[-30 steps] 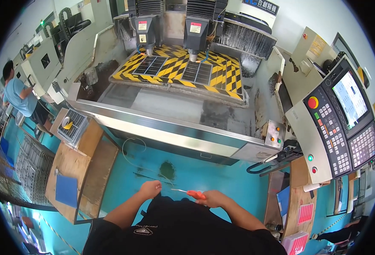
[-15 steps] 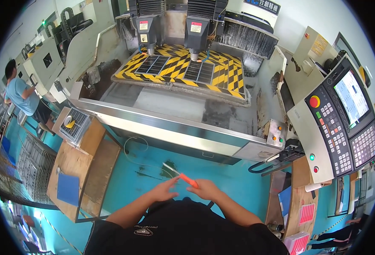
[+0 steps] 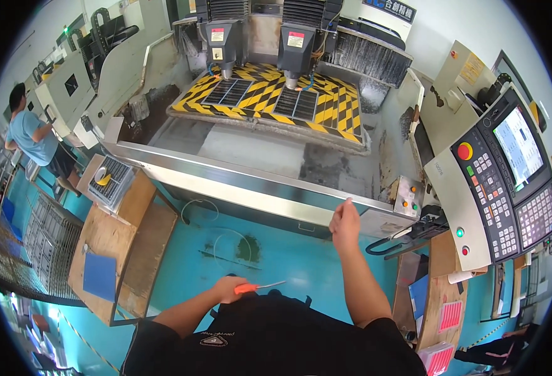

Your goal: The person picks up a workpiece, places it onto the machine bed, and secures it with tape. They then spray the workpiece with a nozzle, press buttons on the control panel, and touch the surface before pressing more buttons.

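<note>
Screwdriver (image 3: 258,287) (orange handle, thin shaft) lies gripped in the left hand (image 3: 229,289), fingers clenched around the handle, close to the body. Right hand (image 3: 345,222) reaches up to the machine bed's steel front edge (image 3: 251,182), fingers loosely curled, holding nothing. Likely step: approaching the machine; next, bring the tool forward.

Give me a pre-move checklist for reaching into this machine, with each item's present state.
1. Left hand grips the orange-handled screwdriver firmly: ok.
2. Right hand is empty and at the machine's front rim: ok.
3. Spindle heads are stopped: cannot tell.
4. Striped worktable free of loose tools: ok, none visible.
5. Red stop button on the control panel is within reach: cannot tell.
6. Co-worker stands away at another machine: ok.
</note>
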The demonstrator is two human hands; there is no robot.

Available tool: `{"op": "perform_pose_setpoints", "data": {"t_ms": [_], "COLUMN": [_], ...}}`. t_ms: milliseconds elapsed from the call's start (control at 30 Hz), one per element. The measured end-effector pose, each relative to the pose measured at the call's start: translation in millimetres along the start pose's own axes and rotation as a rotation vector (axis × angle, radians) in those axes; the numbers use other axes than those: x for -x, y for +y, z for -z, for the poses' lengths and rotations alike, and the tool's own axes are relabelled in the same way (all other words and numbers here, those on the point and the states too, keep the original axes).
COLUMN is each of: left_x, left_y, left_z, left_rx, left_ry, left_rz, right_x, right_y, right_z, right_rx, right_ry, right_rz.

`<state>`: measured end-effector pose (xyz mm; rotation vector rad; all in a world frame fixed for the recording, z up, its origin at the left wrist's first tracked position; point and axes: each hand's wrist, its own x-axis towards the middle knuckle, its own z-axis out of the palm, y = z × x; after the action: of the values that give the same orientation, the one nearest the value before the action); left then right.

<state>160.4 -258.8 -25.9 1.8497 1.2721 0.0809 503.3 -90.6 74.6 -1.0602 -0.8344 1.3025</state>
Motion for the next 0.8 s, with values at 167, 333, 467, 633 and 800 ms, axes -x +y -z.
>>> {"op": "perform_pose_setpoints", "data": {"t_ms": [167, 333, 467, 633, 800], "left_x": [-3.6, -32.3, -40.4, -72.4, -115.3], "left_y": [-21.3, 24.9, 48.5, 68.6, 81.8], "left_z": [1.7, 27.0, 54.7, 115.1, 208.8], "left_rx": [-0.02, 0.268, 0.497, 0.74, 0.596], "left_ry": [0.132, 0.393, 0.395, 0.425, 0.566], "left_rz": [0.113, -0.023, -0.123, -0.291, -0.272], "right_x": [57.4, 57.1, -44.0, -84.9, -105.2], "right_y": [73.9, 60.8, -9.5, -58.3, -42.2], "right_z": [-15.5, -19.0, 86.1, 197.7, 203.6], "right_rx": [0.525, 1.355, 1.473, 1.665, 1.599], "right_ry": [-0.307, -0.437, 0.344, 0.7, 0.746], "right_rz": [-0.114, 0.479, 0.639, 0.282, 0.127]}}
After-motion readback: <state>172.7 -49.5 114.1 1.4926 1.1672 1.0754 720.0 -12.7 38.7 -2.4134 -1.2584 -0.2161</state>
